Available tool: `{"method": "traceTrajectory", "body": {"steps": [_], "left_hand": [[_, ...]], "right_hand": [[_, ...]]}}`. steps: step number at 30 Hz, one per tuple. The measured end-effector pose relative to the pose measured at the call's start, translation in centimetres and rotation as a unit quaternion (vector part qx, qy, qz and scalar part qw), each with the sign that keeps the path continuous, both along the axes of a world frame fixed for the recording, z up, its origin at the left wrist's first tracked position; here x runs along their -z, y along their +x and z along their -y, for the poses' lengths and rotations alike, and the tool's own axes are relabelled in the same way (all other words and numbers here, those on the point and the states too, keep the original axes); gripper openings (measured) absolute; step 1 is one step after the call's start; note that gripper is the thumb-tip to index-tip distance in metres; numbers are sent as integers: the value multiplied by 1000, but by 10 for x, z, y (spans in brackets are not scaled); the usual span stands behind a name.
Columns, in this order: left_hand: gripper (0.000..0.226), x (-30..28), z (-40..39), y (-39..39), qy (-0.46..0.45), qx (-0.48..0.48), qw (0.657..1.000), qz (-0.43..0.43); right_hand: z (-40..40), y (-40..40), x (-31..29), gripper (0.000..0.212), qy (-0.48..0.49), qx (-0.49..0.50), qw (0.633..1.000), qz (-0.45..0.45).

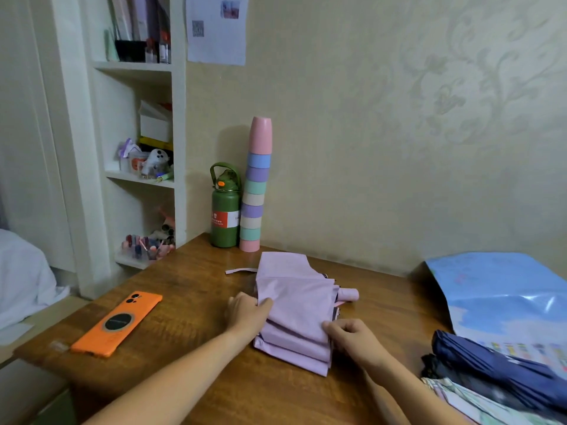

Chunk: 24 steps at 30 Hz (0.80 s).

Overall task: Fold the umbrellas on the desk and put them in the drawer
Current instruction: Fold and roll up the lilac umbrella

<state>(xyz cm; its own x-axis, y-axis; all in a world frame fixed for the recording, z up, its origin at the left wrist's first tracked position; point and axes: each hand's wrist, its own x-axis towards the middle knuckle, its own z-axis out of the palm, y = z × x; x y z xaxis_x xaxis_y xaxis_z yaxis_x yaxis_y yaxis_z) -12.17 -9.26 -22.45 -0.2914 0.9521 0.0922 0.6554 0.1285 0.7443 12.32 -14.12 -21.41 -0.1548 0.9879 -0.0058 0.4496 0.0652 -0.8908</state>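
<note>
At the far left of the frame a white bed (21,271) edge shows, and beside it a white shelf unit (138,124) rises to the upper left, its shelves crowded with small bottles, boxes and papers. In the lower left, on the wooden bench (190,302), an orange phone (118,323) lies face down, well apart from the other things. Further right, at the back edge of the bench against the wall, a green bottle (225,210) stands upright, just beside a tall stack of pastel cups (256,188) turned upside down. A paper sheet (217,27) hangs on the wall above them. In the middle of the frame the lilac umbrella (294,305) lies on the bench, its canopy collapsed into loose pleats, its strap (241,270) trailing out to the left and its pale pink handle (348,294) pointing right. The left hand (247,314) rests on the umbrella's left edge, its fingers curled over a fold of the fabric. The right hand (352,335) sits at the umbrella's near right side, its fingers pinching a pleat. At the right of the frame a blue plastic bag (506,289) lies flat on the bench, and in the lower right corner a navy umbrella (497,372) lies closed on top of other folded fabric.
</note>
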Motion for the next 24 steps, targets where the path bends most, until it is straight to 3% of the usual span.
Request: {"method": "traceTrajectory", "body": {"steps": [3,7,10,13,15,17,19,24], "left_hand": [[39,2,2,3,-81,-32,996,-32],[51,0,7,6,-127,-19,970,-208],[62,-6,13,8,-64,-4,957,-283],[65,-6,15,6,56,107,933,-339],[72,-2,13,3,72,212,907,-356],[78,0,9,0,62,272,894,-351],[77,0,3,0,79,293,892,-334],[59,-14,-9,19,128,272,899,-318]], "right_hand": [[-8,-1,3,49,-33,47,992,114],[-14,-14,0,35,-33,89,962,254],[-14,-29,-4,10,3,92,944,318],[-24,-34,-1,38,137,99,911,376],[-27,-42,-3,30,233,34,901,364],[-29,-46,1,32,249,-32,890,380],[-28,-47,6,38,215,-68,894,387],[-27,-43,12,21,201,-115,921,312]]}}
